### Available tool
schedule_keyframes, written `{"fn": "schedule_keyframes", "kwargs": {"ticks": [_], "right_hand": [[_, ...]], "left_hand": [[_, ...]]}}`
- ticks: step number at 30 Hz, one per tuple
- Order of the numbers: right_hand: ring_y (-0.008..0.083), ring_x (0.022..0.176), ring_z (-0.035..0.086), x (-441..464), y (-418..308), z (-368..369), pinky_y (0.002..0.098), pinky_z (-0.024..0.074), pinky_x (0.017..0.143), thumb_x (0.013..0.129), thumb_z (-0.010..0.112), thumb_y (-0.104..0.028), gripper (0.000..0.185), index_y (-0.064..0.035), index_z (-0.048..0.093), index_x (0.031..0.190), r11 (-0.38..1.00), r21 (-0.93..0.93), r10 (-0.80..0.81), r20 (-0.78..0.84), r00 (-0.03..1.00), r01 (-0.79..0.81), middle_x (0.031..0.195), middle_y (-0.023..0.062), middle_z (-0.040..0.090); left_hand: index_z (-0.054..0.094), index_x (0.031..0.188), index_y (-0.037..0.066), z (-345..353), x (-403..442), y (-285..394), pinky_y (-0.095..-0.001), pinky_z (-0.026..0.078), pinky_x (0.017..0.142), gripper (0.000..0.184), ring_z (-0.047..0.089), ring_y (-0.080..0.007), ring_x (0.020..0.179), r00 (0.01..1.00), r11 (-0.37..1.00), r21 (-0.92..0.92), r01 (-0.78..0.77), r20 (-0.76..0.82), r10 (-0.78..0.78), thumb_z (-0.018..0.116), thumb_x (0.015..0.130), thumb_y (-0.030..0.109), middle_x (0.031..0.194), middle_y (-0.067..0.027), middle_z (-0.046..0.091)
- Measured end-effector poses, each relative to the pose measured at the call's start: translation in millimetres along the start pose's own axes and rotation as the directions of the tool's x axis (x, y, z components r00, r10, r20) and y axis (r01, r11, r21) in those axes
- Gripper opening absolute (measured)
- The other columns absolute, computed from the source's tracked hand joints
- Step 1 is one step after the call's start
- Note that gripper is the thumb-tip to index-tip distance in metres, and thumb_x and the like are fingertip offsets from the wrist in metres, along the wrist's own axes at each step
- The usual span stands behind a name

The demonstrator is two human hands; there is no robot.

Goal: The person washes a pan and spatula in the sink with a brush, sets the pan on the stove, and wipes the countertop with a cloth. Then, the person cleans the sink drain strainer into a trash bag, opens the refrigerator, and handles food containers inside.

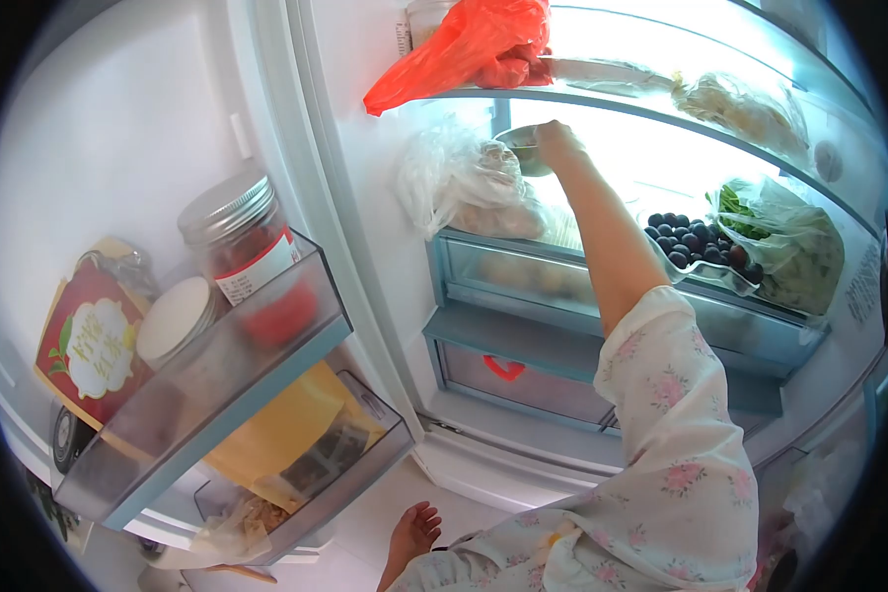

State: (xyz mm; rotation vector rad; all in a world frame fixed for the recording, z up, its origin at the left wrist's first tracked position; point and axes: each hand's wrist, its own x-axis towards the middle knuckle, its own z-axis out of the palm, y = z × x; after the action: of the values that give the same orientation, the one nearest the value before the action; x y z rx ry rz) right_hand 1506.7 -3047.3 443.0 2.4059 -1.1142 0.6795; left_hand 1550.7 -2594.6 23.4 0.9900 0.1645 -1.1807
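Deep in the fridge, my right hand (561,146) is closed on the rim of a shiny metal bowl (529,154). The bowl is on the middle level, under the upper shelf; its far side and most of its contents are hidden. Left of it, a clear plastic bag (464,183) with pale contents touches or nearly touches the bowl. Low in the view, my left hand (416,531) hangs outside the fridge, holding nothing, its fingers loosely curled and apart.
Dark grapes (696,242) and bagged greens (789,247) lie at the right of the same level, above drawers (523,281). A red plastic bag (474,49) hangs over the upper shelf edge. The open door's bin (227,370) holds a lidded jar (237,237) and packets.
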Motion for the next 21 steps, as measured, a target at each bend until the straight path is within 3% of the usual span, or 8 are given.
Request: {"fn": "schedule_keyframes", "kwargs": {"ticks": [3,5,7,9,10,16,19,21], "right_hand": [[0.0281,0.088,0.062,34,48,48,0.0387,0.0493,0.076,0.078,0.055,-0.012,0.017,-0.0057,0.065,0.091,0.951,0.308,0.043,-0.072,0.996,-0.019,0.09,0.0161,0.063],[0.0301,0.086,0.062,37,60,48,0.0392,0.0493,0.075,0.078,0.056,-0.007,0.014,-0.0043,0.063,0.089,0.953,0.303,0.012,-0.096,0.995,0.018,0.089,0.0172,0.062],[0.0307,0.083,0.062,32,63,38,0.0389,0.0492,0.072,0.077,0.056,-0.007,0.012,-0.0035,0.062,0.087,0.995,-0.002,-0.102,-0.076,0.992,0.102,0.086,0.0172,0.062],[0.0308,0.081,0.062,27,64,48,0.038,0.0494,0.072,0.076,0.056,-0.005,0.013,-0.0034,0.063,0.087,0.877,0.47,-0.047,-0.129,0.991,0.103,0.087,0.0169,0.062],[0.0305,0.081,0.062,27,63,55,0.0381,0.0494,0.072,0.076,0.056,-0.007,0.013,-0.0036,0.063,0.087,0.808,0.581,-0.019,-0.149,0.989,0.103,0.086,0.0164,0.062],[0.0291,0.078,0.062,25,33,73,0.0385,0.0495,0.073,0.076,0.06,-0.014,0.013,-0.0049,0.064,0.084,0.938,0.339,0.02,-0.262,0.965,0.073,0.08,0.0131,0.063],[0.0284,0.077,0.063,15,12,41,0.0386,0.0496,0.073,0.076,0.062,-0.017,0.014,-0.0055,0.064,0.083,0.961,0.235,-0.056,-0.354,0.934,0.147,0.078,0.0115,0.064],[0.0279,0.076,0.063,-4,-5,-8,0.0388,0.0496,0.073,0.076,0.063,-0.02,0.015,-0.006,0.064,0.082,0.942,0.249,-0.155,-0.277,0.948,0.227,0.076,0.0104,0.065]], "left_hand": [[0.055,0.108,0.008,5,1,0,-0.0338,0.045,0.074,0.029,0.058,-0.0212,0.087,0.999,0.998,0.024,0.053,-0.001,-0.053,0.046,0.09,0.029,0.094,-0.0059,0.062],[0.055,0.108,0.008,5,2,0,-0.034,0.045,0.074,0.029,0.058,-0.0213,0.087,0.997,0.997,0.038,0.071,-0.01,-0.071,0.046,0.09,0.028,0.094,-0.0062,0.062],[0.055,0.108,0.009,6,4,-1,-0.0343,0.045,0.074,0.028,0.058,-0.0216,0.087,0.997,0.995,0.052,0.081,-0.001,-0.081,0.046,0.09,0.028,0.095,-0.0065,0.062],[0.055,0.108,0.009,5,5,-2,-0.0347,0.045,0.075,0.028,0.058,-0.0219,0.087,0.997,0.996,0.058,0.071,0.022,-0.073,0.046,0.089,0.028,0.095,-0.007,0.062],[0.055,0.108,0.009,3,6,-3,-0.0348,0.045,0.075,0.028,0.058,-0.0221,0.088,0.995,0.994,0.057,0.091,0.023,-0.092,0.047,0.089,0.028,0.096,-0.007,0.062],[0.054,0.111,0.009,-64,75,-32,-0.0361,0.045,0.081,0.03,0.056,-0.024,0.093,0.94,0.971,-0.059,0.231,0.269,-0.207,0.048,0.09,0.029,0.1,-0.0073,0.061],[0.055,0.113,0.01,-33,36,-13,-0.0323,0.045,0.056,0.034,0.054,-0.018,0.069,0.976,0.985,-0.055,0.164,0.152,-0.154,0.054,0.087,0.032,0.09,-0.0038,0.059],[0.055,0.112,0.011,-25,16,-6,-0.0326,0.045,0.056,0.033,0.054,-0.018,0.07,0.988,0.988,-0.047,0.148,0.044,-0.146,0.055,0.087,0.031,0.089,-0.004,0.059]]}}
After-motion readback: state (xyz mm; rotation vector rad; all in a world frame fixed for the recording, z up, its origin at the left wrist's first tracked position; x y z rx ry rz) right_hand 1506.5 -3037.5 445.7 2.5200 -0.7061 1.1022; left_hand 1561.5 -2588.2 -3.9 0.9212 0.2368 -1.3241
